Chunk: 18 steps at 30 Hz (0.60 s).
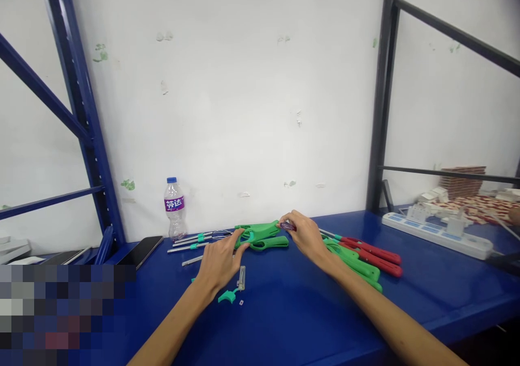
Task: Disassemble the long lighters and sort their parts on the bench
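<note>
My left hand (221, 260) pinches the left end of a green lighter shell (264, 229) lying on the table. A teal trigger piece shows at its fingertips. Another green shell (274, 242) lies just in front. At the right end of the shell, my right hand (304, 236) is closed around a small purple, see-through piece (287, 226), whose exact kind I cannot make out. Below my left hand lie a loose teal trigger (228, 296), a clear fuel tank (242, 278) and a tiny pale part (241, 302). Several metal lighter tubes (189, 246) rest to the left.
Red lighters (376, 257) and green lighters (355, 260) are grouped to the right on the blue table (292, 312). A plastic bottle (176, 214) and a phone (140, 251) stand and lie at left. A white power strip (436, 236) lies at far right, beside a rack post (385, 95).
</note>
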### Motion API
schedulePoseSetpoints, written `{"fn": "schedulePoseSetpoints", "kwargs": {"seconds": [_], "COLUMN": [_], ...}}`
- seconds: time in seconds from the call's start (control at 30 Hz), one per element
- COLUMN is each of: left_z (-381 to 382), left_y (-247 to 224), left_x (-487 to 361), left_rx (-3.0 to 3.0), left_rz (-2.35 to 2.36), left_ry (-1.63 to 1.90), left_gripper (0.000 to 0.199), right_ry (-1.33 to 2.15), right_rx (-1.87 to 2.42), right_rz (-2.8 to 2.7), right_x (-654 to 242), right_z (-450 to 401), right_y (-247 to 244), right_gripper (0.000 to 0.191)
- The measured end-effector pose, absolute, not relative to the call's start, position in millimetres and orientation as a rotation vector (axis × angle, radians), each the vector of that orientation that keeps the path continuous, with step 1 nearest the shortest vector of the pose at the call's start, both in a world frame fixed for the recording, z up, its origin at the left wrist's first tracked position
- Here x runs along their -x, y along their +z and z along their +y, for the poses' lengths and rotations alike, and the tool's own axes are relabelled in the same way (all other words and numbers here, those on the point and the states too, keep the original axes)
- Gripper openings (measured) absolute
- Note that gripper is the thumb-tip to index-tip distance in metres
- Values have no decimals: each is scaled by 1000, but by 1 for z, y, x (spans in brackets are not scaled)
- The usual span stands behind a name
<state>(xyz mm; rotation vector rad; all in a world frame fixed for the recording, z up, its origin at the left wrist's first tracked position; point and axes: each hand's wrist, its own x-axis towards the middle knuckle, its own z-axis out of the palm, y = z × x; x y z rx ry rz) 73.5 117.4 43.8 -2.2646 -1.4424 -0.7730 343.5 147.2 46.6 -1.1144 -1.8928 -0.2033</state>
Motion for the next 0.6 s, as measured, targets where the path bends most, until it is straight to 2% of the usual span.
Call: {"fn": "schedulePoseSetpoints", "kwargs": {"seconds": [0.37, 0.6], "left_z": [116, 116], "left_y": [45, 49], "left_x": [-74, -71], "left_rx": [2284, 2245], "left_rz": [-1517, -1564], "left_ry": [-724, -728], "left_gripper": [35, 36], "right_ry": [-207, -160], "right_rx": [1130, 1105], "right_rz": [-1933, -1904], "right_x": [-345, -341], "right_z": [151, 149], "right_y": [42, 42], "right_gripper": [20, 16]}}
